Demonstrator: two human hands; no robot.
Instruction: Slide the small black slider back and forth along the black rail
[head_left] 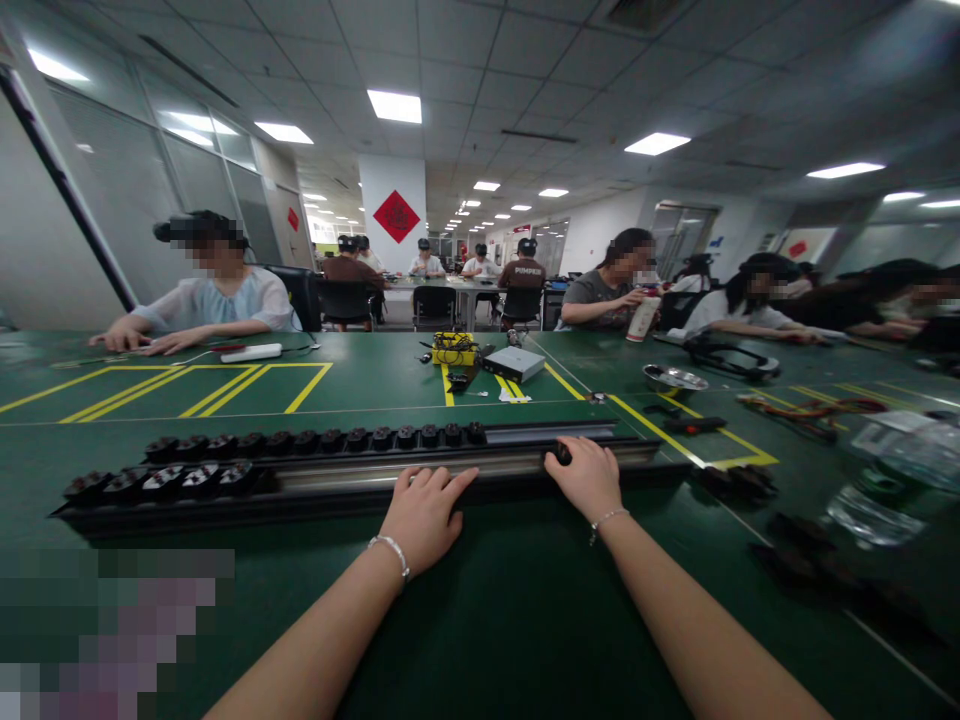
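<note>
A long black rail [322,482] with metal channels lies across the green table in front of me. Rows of black socket modules [330,439] sit in its far channel and more fill the left end of the near channel. My left hand [421,515] rests flat against the rail's near edge, fingers stretched out. My right hand [589,477] lies over the rail further right, fingers curled down onto a small black module [561,455].
Loose black modules [739,480] and a clear plastic bag [900,465] lie at the right. A yellow box [454,348], a grey device [514,363] and a metal bowl [673,379] sit farther back. Other people sit around this table and beyond.
</note>
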